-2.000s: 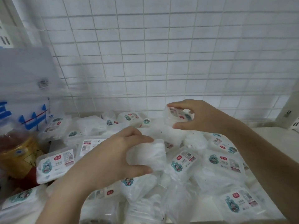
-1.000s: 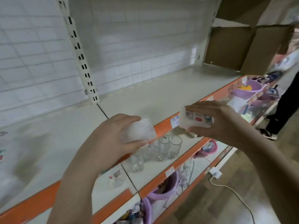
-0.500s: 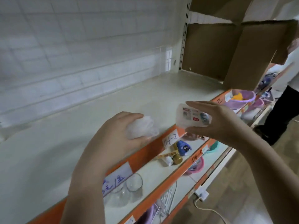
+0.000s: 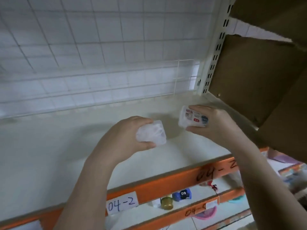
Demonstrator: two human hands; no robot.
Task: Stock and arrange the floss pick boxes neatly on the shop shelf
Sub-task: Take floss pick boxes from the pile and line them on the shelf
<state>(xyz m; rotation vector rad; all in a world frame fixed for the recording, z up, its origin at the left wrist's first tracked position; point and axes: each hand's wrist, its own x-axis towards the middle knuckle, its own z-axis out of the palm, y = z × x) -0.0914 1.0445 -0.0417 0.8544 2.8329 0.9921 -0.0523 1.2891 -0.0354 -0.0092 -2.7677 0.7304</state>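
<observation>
Shelf (image 4: 54, 146) spreads pale beneath both hands, cardboard box (image 4: 259, 77) looming beyond the right hand (image 4: 214, 125), which grips a labelled floss pick box (image 4: 192, 117), while the left hand (image 4: 127, 138) clasps another translucent box (image 4: 152, 133) beside it.

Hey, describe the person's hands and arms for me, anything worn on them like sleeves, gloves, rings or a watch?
Both arms are bare from the picture's lower edge to the wrist: no sleeves show. The left hand and right hand wear no gloves, and no ring, watch or bracelet is visible on either.
</observation>
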